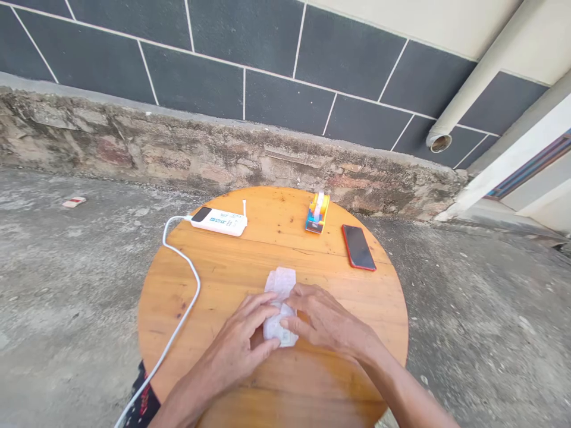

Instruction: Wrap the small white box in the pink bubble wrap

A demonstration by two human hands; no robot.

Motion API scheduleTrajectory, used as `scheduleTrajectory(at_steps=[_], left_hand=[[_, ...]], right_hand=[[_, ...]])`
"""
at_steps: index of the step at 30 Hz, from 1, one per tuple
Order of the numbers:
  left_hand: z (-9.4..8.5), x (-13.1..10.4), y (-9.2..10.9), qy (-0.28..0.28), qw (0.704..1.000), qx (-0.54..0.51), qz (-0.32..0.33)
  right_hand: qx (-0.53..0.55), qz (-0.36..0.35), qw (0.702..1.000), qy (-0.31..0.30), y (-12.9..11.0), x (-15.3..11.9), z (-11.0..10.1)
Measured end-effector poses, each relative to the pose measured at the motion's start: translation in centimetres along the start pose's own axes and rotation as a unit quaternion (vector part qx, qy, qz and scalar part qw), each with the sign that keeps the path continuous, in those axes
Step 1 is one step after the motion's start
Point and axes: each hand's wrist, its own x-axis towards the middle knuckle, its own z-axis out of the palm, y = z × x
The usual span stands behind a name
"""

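Observation:
On the round wooden table [241, 261] lies a white, translucent wrapped packet [285, 279], longer than it is wide, with a small printed square near its lower end. My left hand [245, 336] is at the packet's left side, thumb and fingers apart and touching its edge. From the right, my right hand [314, 315] holds the packet near its middle, fingers curled in over it and the thumb on top. Those fingers hide part of the packet.
A white device [219, 221] with a cable is at the table's back left. A yellow and blue tape dispenser [317, 213] stands at the back, and a red-edged phone [359, 247] lies at the right. Behind is a stone ledge [200, 154].

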Motion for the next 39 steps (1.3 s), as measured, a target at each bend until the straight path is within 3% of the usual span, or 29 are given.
scheduleTrajectory(at_steps=[6,13,19,26,32,39], left_hand=[[0.5,-1.0,0.5,-0.003,0.998,0.036,0.042],[1.7,-2.1,0.7,0.032,0.984,0.134,0.110],[2.4,-2.6,0.8,0.088,0.964,0.185,0.167],[2.1,-2.2,1.4,0.115,0.957,0.193,0.185],[2.3,-2.5,1.0,0.124,0.956,0.196,0.181],[2.2,-2.7,0.8,0.122,0.956,0.193,0.186]], right_hand=[[-0.105,0.027,0.994,0.032,-2.3,-1.6,1.2],[-0.022,0.027,0.996,0.079,-3.3,-4.1,1.8],[-0.003,0.018,0.999,0.044,-3.3,-5.2,1.0],[-0.011,-0.012,0.998,0.065,-0.8,-1.7,-0.2],[-0.128,-0.063,0.990,-0.012,0.3,2.6,0.5],[-0.091,-0.075,0.993,-0.008,1.0,3.5,1.6]])
